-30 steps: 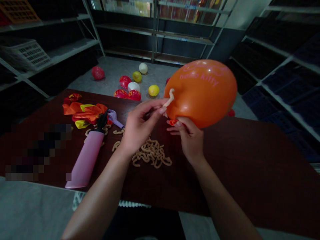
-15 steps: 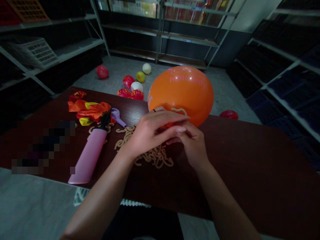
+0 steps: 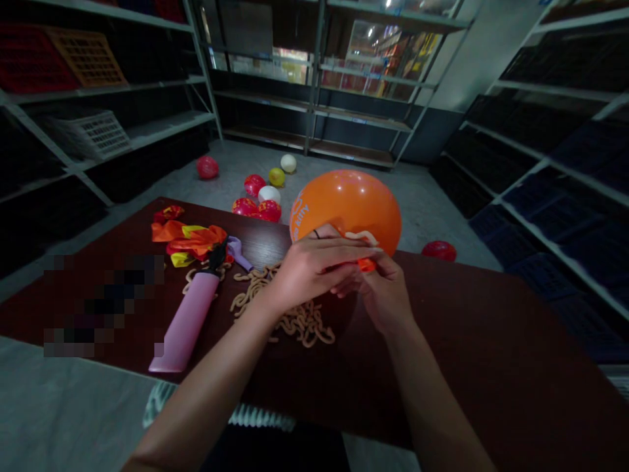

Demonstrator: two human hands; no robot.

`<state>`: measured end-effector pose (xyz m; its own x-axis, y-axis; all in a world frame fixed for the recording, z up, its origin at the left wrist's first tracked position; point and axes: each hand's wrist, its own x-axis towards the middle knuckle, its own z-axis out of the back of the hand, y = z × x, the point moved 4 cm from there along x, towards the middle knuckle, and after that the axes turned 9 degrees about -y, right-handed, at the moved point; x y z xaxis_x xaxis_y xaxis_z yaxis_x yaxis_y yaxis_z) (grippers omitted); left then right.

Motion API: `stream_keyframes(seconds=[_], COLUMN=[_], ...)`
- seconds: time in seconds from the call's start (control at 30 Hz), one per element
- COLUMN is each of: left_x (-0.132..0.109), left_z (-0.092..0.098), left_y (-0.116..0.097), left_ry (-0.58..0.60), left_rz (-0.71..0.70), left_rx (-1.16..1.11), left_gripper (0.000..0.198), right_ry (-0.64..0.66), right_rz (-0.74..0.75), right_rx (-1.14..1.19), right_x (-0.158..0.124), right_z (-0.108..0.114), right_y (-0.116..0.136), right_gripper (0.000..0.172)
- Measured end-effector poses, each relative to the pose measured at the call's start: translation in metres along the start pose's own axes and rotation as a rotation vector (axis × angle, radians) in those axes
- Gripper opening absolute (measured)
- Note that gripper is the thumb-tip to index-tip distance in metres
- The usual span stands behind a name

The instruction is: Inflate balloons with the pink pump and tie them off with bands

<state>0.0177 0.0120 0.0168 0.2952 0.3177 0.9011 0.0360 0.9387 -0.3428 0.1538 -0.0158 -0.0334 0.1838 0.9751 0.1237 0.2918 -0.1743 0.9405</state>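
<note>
A large inflated orange balloon (image 3: 348,203) with printed lettering rests against my hands beyond the table's far edge. My left hand (image 3: 314,265) is closed at the balloon's base, palm down, its fingers reaching across to the right hand. My right hand (image 3: 386,285) pinches the balloon's neck, and a bit of orange rubber pokes out between the fingers. A pale tan cord (image 3: 362,237) curves over the top of the fingers; its ends are hidden. Below the hands lies a pile of curly tan cords (image 3: 307,326) on the dark table (image 3: 466,341).
To the left lie a pink hand pump (image 3: 184,328), limp orange and yellow balloons (image 3: 196,237) and a limp purple balloon (image 3: 238,252). A blurred-out object (image 3: 108,301) is beside them. Several small inflated balloons (image 3: 269,195) sit on the floor, with metal shelves (image 3: 309,118) behind.
My view has tilted up, so the scene sits lower. The orange balloon has dropped relative to the table, and orange rubber now shows between my fingers.
</note>
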Motion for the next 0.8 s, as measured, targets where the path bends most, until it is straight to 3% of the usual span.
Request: stream_keyframes(seconds=[0.17,0.37,0.53,0.63,0.8], left_x=[0.035,0.049,0.046,0.048,0.056], left_z=[0.007,0.018,0.02,0.02,0.025], left_y=[-0.013,-0.003,0.004,0.007,0.01], left_ry=[-0.309,-0.5,-0.392,-0.331,-0.385], left_rz=[-0.139,-0.145,-0.224,-0.196,-0.051], left_rx=[0.19,0.219,0.261,0.217,0.075], left_gripper=[0.014,0.015,0.015,0.013,0.008], right_ry=[0.091,0.216,0.161,0.05,-0.203], right_rz=[0.099,0.03,0.063,0.061,0.178], right_rx=[-0.088,-0.091,-0.118,-0.198,-0.312], right_x=[0.019,0.033,0.034,0.028,0.015], right_z=[-0.02,-0.049,-0.05,-0.043,-0.035], right_y=[0.04,0.066,0.07,0.079,0.103], right_gripper=[0.032,0.065,0.079,0.075,0.062])
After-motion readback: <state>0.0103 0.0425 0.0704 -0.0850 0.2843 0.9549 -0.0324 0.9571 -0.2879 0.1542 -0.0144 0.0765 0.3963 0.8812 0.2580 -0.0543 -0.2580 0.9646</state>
